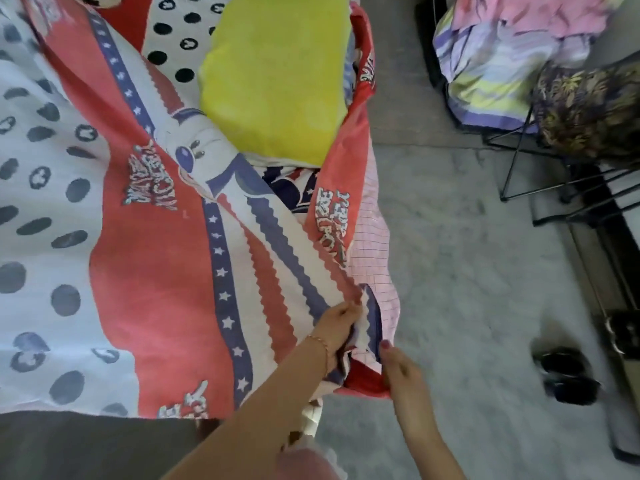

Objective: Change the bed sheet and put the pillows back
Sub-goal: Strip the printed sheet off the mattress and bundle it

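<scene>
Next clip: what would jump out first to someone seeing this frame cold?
The red, white and blue cartoon-print bed sheet fills the left and centre, rumpled over the bed. Near the top lies a bright yellow pillow. At the bed's near corner, the left hand holds the sheet's edge in a grip and the right hand pinches it just beside, over a pink checked layer.

Both bare forearms reach forward and slightly upward from the lower edge of the view, close together. The left hand (337, 327) (a thin bracelet circles its wrist) has its fingers curled round gathered fabric. The right hand (401, 370), just beside it, pinches a fabric edge, a red-painted nail showing.
</scene>
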